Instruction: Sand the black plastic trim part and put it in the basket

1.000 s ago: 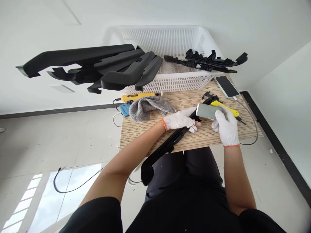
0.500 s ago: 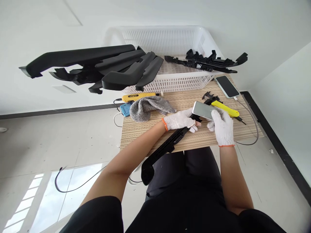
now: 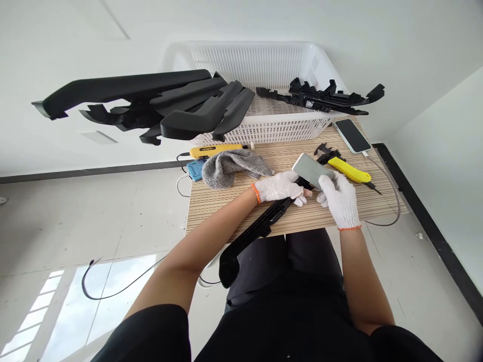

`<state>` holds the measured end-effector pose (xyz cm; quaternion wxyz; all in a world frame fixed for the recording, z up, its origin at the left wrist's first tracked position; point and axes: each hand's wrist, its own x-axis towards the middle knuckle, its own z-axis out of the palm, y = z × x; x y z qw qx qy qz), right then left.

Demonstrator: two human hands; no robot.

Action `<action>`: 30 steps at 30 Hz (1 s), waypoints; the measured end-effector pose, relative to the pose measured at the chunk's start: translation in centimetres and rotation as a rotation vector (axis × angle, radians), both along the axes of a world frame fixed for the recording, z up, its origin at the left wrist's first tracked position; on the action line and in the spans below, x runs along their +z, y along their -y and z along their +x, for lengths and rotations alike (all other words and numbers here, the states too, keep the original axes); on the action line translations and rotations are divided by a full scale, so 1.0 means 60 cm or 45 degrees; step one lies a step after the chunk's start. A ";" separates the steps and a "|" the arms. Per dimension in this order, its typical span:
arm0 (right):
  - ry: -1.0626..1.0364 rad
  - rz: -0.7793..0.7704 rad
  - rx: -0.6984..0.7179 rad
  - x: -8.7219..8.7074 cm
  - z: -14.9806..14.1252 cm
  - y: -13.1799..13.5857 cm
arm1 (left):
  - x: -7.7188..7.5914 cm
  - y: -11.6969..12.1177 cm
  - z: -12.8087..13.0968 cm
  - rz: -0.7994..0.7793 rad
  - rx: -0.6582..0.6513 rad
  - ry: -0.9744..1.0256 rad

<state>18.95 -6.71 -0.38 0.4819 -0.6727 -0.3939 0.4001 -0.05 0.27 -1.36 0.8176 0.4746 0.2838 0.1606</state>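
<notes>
Both hands wear white knit gloves with orange cuffs. My left hand (image 3: 281,187) is closed around a long black plastic trim part (image 3: 252,232) that lies slantwise on the wooden table (image 3: 234,211) and hangs over its near edge. My right hand (image 3: 338,197) grips a flat grey rectangular sheet (image 3: 308,168) and holds it against the upper end of the black part, right beside my left hand.
A white plastic basket (image 3: 264,125) at the table's far side carries several black trim parts (image 3: 181,103) and another black part (image 3: 320,96). On the table lie a grey cloth (image 3: 230,167), yellow tool (image 3: 213,150), yellow utility knife (image 3: 349,170), black caliper (image 3: 326,151), phone (image 3: 352,136), blue device (image 3: 195,169).
My right hand has moved left with the grey sheet, bringing it onto the end of the black part near my left hand. My left hand has stayed put.
</notes>
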 end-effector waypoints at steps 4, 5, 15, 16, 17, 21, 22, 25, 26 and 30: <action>-0.179 -0.003 0.009 0.002 -0.003 0.008 | -0.008 -0.002 0.002 -0.013 0.015 0.013; -0.204 0.030 0.001 0.002 -0.002 0.010 | -0.009 -0.002 0.001 -0.029 0.009 0.027; -0.291 0.281 -0.126 -0.016 0.013 -0.002 | 0.003 -0.001 -0.006 0.037 -0.028 0.070; -0.223 0.285 -0.162 -0.019 0.011 -0.004 | 0.005 0.000 -0.005 0.039 -0.024 0.061; -0.185 0.302 -0.200 -0.022 0.009 -0.005 | 0.006 0.000 -0.005 0.037 -0.021 0.051; -0.187 0.313 -0.243 -0.024 0.009 -0.004 | 0.014 0.001 -0.002 0.057 0.005 0.011; -0.184 0.312 -0.252 -0.024 0.010 -0.003 | 0.015 0.002 -0.002 0.070 0.013 -0.008; -0.198 0.334 -0.276 -0.022 0.012 -0.003 | 0.016 0.002 0.000 0.088 0.017 -0.043; -0.200 0.326 -0.252 -0.022 0.011 -0.003 | 0.015 0.002 0.000 0.080 0.013 -0.043; -0.157 0.333 -0.355 -0.022 0.010 -0.005 | 0.009 0.001 -0.001 0.061 0.006 -0.031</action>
